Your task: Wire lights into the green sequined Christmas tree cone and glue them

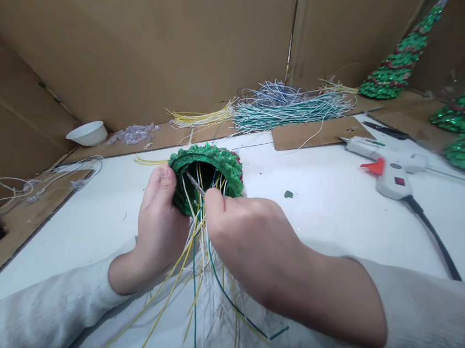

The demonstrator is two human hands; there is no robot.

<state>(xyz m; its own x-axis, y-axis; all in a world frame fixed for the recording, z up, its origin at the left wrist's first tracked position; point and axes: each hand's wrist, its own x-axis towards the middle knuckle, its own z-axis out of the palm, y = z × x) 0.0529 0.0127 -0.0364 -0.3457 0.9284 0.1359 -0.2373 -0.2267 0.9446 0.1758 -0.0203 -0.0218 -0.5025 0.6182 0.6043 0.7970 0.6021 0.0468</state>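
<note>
A hollow green glittery cone with red trim (221,164) is tipped with its open base toward me, above the white table (327,217). My left hand (159,219) grips its left side. My right hand (246,236) pinches a thin metal tool (195,183) that pokes into the opening. Several yellow, green and white wires (194,281) hang out of the cone toward me, between my two forearms.
A white glue gun (387,165) with black cord lies at the right. Bundled wires (281,107) rest at the back on cardboard. Finished green glitter trees (398,58) stand at the far right. A white bowl (88,133) and loose white wires (40,181) lie left.
</note>
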